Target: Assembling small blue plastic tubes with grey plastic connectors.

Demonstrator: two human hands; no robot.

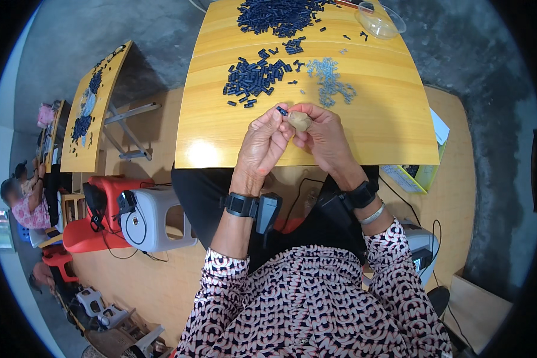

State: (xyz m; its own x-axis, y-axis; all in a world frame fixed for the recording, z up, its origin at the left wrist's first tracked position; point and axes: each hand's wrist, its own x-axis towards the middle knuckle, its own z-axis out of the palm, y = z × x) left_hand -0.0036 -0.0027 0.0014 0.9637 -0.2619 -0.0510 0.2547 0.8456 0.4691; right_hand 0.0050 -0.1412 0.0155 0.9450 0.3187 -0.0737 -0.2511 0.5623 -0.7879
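My left hand [264,142] pinches a small dark blue plastic piece [281,110] at its fingertips, above the near edge of a yellow wooden table [376,128]. My right hand [323,136] touches the left one and holds a small beige lump [300,121] between thumb and fingers. Just beyond the hands lie a pile of dark blue pieces [253,79] and a scatter of small pale blue pieces [334,83]. A bigger heap of dark blue pieces [277,15] sits at the far edge.
A clear plastic bowl [380,21] stands at the table's far right. To the left are a white stool [152,218], red stools [95,230] and another yellow table [95,113] with dark pieces. A seated person [27,203] is at far left. A box [417,173] sits on the right.
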